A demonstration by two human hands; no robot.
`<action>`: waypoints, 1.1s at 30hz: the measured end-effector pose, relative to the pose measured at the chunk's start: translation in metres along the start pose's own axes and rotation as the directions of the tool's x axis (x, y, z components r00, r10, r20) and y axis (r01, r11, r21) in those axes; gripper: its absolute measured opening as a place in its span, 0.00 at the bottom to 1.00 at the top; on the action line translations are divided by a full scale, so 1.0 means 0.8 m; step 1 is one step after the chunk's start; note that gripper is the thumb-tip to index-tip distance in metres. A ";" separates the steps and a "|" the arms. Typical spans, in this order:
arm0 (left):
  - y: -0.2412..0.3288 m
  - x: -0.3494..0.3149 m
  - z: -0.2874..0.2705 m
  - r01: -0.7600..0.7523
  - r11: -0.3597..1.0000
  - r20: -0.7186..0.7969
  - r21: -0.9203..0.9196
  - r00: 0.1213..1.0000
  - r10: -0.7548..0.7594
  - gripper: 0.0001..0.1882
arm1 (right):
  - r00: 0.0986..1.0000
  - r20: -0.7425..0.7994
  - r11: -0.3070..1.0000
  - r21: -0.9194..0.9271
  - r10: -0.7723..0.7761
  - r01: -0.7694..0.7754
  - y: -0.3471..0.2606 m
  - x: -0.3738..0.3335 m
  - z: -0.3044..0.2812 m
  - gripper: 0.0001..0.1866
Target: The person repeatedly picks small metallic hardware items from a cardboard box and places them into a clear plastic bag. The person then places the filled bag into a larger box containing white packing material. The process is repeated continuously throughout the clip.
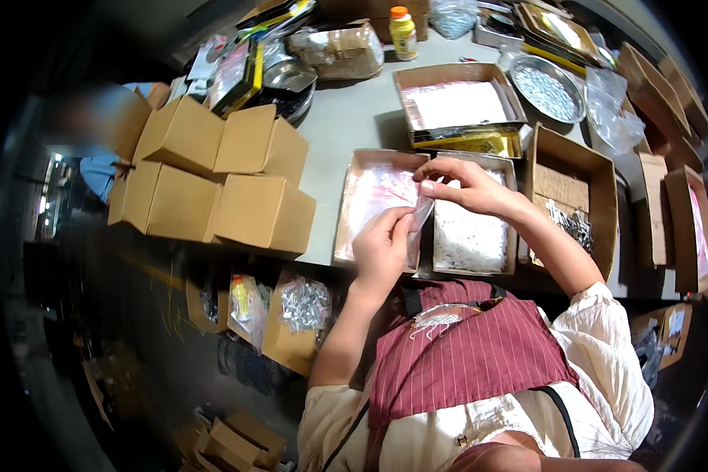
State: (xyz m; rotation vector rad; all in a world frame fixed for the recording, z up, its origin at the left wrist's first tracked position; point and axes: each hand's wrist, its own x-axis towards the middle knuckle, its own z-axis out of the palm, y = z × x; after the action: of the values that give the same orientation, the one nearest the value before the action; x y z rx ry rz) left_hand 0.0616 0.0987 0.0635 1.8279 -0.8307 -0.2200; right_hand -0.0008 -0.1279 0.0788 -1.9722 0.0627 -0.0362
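A small clear plastic bag (pixel 422 212) is held between my two hands, over the gap between two shallow cardboard boxes. My left hand (pixel 382 242) pinches its lower side between thumb and fingers. At the upper end, the fingertips of my right hand (pixel 470 189) close on the bag's edge. Whether anything is inside the bag I cannot tell. Under my left hand, flat clear bags with pink strips (pixel 379 189) fill the left box (pixel 344 224). Below my right hand, many small white plastic pieces (pixel 468 240) fill the other box (pixel 511 240).
To the right stands a cardboard box (pixel 603 177) with metal screw-like parts (pixel 572 226). Behind are a box of bags (pixel 456 102), a metal bowl of small pieces (pixel 544 88) and a yellow bottle (pixel 402 38). Open cartons (pixel 248 206) stand left, near another person's blue sleeve (pixel 97 175).
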 end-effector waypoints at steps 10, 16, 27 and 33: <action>0.042 0.024 0.032 -0.100 0.990 0.138 -0.099 0.984 0.114 0.04 | 0.997 -0.017 0.996 0.030 0.079 -0.078 -0.024 -0.088 -0.016 0.11; 0.047 0.025 0.021 0.136 0.988 0.244 -0.079 0.963 -0.114 0.07 | 0.965 0.168 0.960 0.163 0.201 -0.228 -0.009 -0.126 -0.015 0.12; 0.036 0.004 0.048 -0.233 0.962 0.162 0.144 0.964 0.209 0.11 | 0.896 -0.057 0.799 -0.480 -0.441 0.363 -0.043 -0.126 -0.019 0.20; 0.030 -0.004 0.050 -0.395 0.885 0.153 0.248 0.918 0.367 0.08 | 0.905 -0.035 0.759 -0.559 -0.425 0.335 -0.031 -0.120 -0.001 0.19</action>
State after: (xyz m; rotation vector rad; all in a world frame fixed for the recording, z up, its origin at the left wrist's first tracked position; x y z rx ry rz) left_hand 0.0282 0.0660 0.0674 1.8720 -1.3289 0.0613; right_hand -0.0962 -0.1135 0.1021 -2.5221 -0.2584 -0.4990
